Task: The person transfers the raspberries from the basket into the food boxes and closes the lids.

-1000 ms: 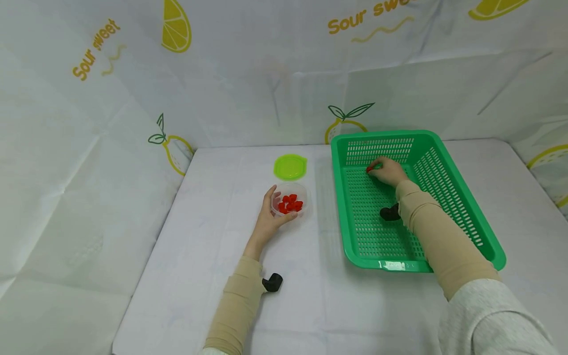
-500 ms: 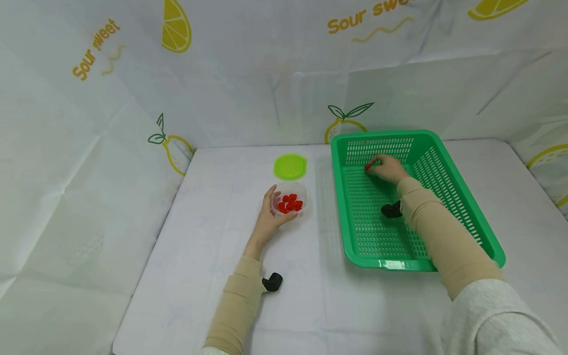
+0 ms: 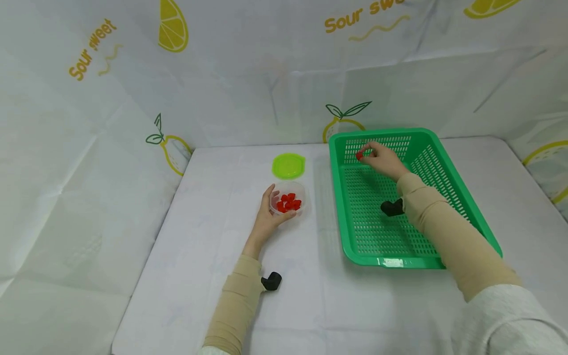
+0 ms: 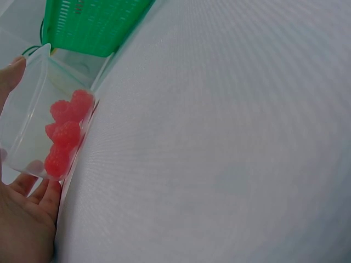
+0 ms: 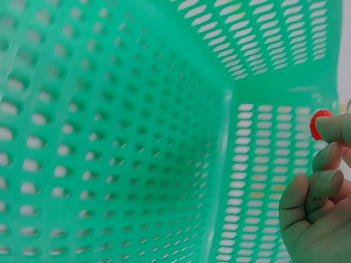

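Observation:
My left hand [image 3: 266, 220] grips a small clear plastic tub [image 3: 303, 190] on the table, thumb on the near side and fingers round the far left side. Several red raspberries [image 4: 67, 133] lie in the bottom of that tub. Over the far left part of a green basket [image 3: 348, 246], my right hand [image 3: 385, 160] pinches one raspberry [image 5: 320, 125] between thumb and fingertip. The right wrist view shows the other fingers of this hand curled below the berry. A bright green lid [image 3: 288, 166] lies flat just behind the tub.
The basket has slotted walls and stands on the right half of the white-covered table [image 3: 199, 207]. Behind the table hangs a white cloth [image 3: 248, 88] with lemon prints. A black wrist-camera piece [image 3: 271, 281] sticks out beside the left forearm.
My right hand has lifted the raspberry from the basket's floor and moved it slightly left and toward the back wall. The left hand stays on the tub.

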Demonstrator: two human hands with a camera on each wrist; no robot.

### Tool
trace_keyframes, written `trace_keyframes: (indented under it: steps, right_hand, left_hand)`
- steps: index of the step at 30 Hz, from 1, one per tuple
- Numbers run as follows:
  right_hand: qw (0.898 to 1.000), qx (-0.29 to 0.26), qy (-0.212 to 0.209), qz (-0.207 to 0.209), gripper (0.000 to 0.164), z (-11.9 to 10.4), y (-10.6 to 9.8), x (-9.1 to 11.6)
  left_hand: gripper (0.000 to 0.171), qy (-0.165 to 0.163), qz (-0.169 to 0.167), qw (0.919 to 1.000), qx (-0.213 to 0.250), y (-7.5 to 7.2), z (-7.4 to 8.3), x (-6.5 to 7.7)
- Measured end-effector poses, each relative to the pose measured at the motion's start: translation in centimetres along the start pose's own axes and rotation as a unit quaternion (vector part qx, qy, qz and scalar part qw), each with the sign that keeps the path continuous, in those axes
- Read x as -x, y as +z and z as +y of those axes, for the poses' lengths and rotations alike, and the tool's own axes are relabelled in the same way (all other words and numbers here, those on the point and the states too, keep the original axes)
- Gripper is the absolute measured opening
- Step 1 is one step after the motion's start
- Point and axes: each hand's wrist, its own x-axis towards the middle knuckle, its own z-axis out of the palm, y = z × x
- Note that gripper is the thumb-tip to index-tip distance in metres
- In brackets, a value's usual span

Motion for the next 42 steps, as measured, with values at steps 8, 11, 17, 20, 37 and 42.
trace_keyframes:
  steps: [8, 11, 17, 20, 37, 42]
  right_hand:
    - [0.998, -0.039, -0.049, 0.003, 0.032, -2.8, 0.0, 0.4]
    - [0.997, -0.055, -0.061, -0.007, 0.031, -4.0, 0.4, 0.6]
    - [0.993, -0.076, -0.08, -0.027, 0.027, -6.6, 1.1, 0.9]
    - [0.992, -0.082, -0.092, -0.04, 0.025, -7.9, 1.5, 1.0]
    - [0.978, -0.058, -0.17, -0.104, 0.019, -13.2, 5.0, 0.2]
    - [0.976, -0.058, -0.16, -0.133, 0.018, -13.4, 6.3, -0.4]
  left_hand:
    - [0.094, -0.002, 0.004, 1.0, -0.001, -0.1, 0.0, 0.1]
    - [0.094, -0.003, 0.003, 1.0, 0.0, -0.1, 0.0, 0.2]
    - [0.094, -0.004, 0.001, 1.0, 0.002, -0.1, 0.0, 0.2]
    - [0.094, -0.002, 0.001, 1.0, 0.002, -0.1, 0.0, 0.2]
    - [0.092, -0.016, -0.025, 0.9996, -0.002, -0.3, 2.3, 0.9]
    - [0.09, -0.013, -0.027, 0.9995, -0.001, -0.4, 3.0, 1.3]
